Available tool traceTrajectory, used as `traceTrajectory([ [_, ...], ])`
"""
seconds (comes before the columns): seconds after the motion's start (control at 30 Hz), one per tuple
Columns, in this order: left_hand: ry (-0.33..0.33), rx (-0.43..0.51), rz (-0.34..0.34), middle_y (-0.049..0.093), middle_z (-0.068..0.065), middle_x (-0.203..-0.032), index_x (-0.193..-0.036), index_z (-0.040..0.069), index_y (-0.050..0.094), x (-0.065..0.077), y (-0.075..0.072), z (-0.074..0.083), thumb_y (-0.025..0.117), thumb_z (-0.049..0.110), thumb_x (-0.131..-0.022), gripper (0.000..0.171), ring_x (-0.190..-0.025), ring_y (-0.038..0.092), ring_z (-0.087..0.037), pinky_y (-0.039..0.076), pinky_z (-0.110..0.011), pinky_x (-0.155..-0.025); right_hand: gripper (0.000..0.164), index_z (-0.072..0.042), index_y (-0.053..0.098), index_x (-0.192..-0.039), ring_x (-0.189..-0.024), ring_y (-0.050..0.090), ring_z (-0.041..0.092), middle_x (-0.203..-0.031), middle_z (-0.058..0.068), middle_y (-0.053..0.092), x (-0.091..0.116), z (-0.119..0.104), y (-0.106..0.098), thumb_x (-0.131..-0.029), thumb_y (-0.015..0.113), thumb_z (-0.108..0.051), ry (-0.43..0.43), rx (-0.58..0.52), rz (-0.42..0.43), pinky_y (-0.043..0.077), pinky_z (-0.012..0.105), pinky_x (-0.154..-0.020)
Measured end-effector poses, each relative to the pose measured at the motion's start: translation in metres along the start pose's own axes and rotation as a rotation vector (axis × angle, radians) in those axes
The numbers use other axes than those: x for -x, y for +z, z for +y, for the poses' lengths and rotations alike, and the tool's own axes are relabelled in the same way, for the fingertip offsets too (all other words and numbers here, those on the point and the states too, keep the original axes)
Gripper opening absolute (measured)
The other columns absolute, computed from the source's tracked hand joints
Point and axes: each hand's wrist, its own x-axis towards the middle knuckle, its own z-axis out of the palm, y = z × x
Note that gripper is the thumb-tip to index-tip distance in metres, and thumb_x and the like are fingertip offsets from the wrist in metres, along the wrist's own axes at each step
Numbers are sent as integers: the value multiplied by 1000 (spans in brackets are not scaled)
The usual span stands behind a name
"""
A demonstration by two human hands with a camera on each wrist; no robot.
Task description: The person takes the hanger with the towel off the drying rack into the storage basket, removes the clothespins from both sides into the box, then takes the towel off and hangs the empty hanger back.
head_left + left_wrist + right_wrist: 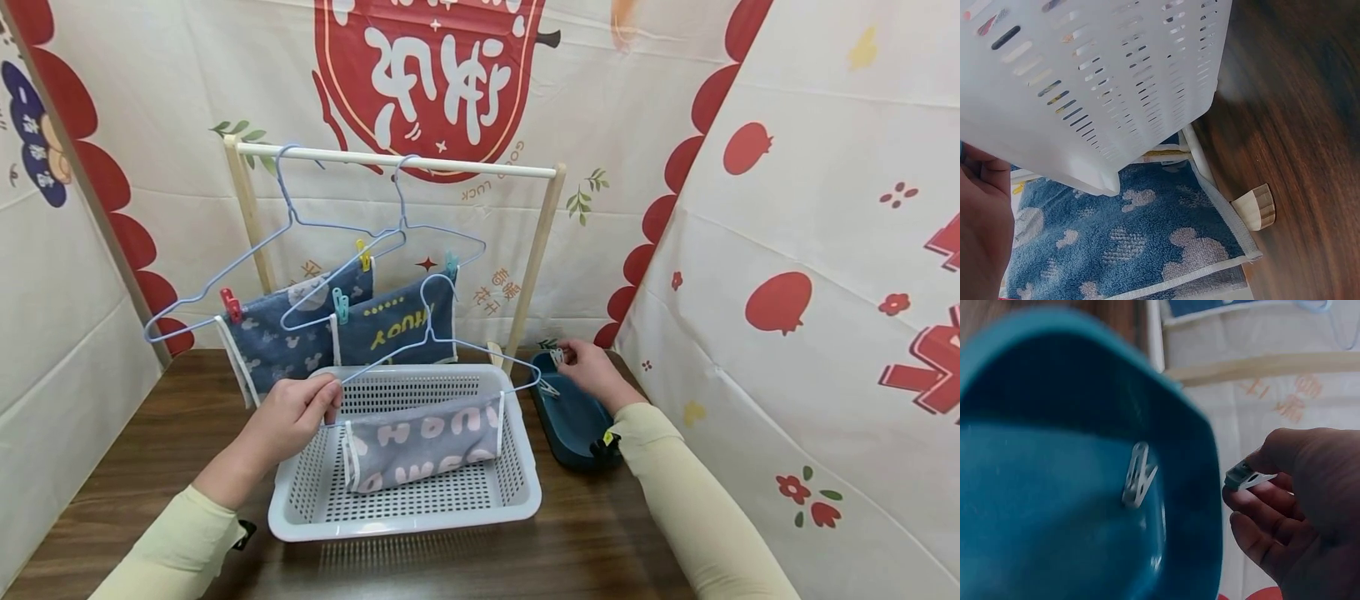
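Observation:
My left hand (294,415) grips the left end of a light blue hanger (430,336). A grey towel with pale pink letters (427,446) hangs folded over its lower bar, above the white perforated basket (405,527). To the right, my right hand (594,372) pinches a pale clothespin (1247,479) between thumb and fingers, near the far end of the dark teal tray (557,429). Another pale clothespin (1138,478) lies in that tray. In the left wrist view, only part of the left hand (985,231) shows, beside the basket.
Behind the basket stands a wooden rack with a white rail (480,167). Two blue hangers hang from it, bearing a mouse-patterned blue towel (288,333) and a blue towel with yellow letters (397,323). Red, yellow and teal clothespins hold them. Printed cloth walls surround the brown table (97,467).

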Motion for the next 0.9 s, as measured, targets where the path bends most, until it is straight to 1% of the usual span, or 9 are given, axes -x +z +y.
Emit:
traceTrajectory([
  [0.17,6,-5,3,57,12,-71,-90,24,62,0,0,0,64,-4,-108,33,-63,55,-2,51,-24,-60,45,4,60,-146,-101,65,36,-119,22,70,-11,12,4,-104,72,-7,27,68,-63,58,53,-92],
  [0.3,4,-10,5,57,14,-71,-90,24,63,0,0,0,64,-4,-108,33,-63,54,-2,51,-24,-59,45,4,60,-147,-106,66,38,-124,26,70,-18,20,9,-104,71,-5,28,97,-85,58,56,-96],
  [0.4,2,-6,4,57,14,-72,-90,24,63,1,0,0,64,-4,-108,33,-63,54,-2,51,-24,-59,44,5,61,-145,-105,66,38,-122,25,70,-21,24,13,-103,70,-3,24,137,-94,57,57,-97],
  [0.5,5,0,6,57,13,-72,-90,23,63,2,0,0,64,-4,-108,33,-64,55,-3,51,-23,-60,40,8,63,-140,-100,66,37,-116,24,71,-25,26,17,-102,70,-2,2,202,-108,58,57,-94],
  [0.6,10,0,9,57,13,-73,-91,23,63,2,0,-1,64,-5,-108,33,-64,55,-3,51,-22,-61,34,9,66,-132,-96,67,36,-110,22,72,-28,29,21,-101,72,-3,-10,267,-121,59,56,-93],
  [0.8,10,-1,7,57,14,-73,-91,23,64,2,0,-2,64,-5,-108,32,-64,56,-2,51,-21,-62,21,5,74,-118,-94,70,34,-106,19,75,-33,34,28,-100,76,-5,-9,357,-127,60,55,-93],
  [0.9,10,0,9,57,14,-72,-91,23,64,2,0,-2,64,-4,-108,32,-64,55,-2,50,-21,-61,15,3,76,-112,-88,70,32,-101,17,75,-34,35,29,-100,76,-6,17,376,-139,61,54,-89],
])
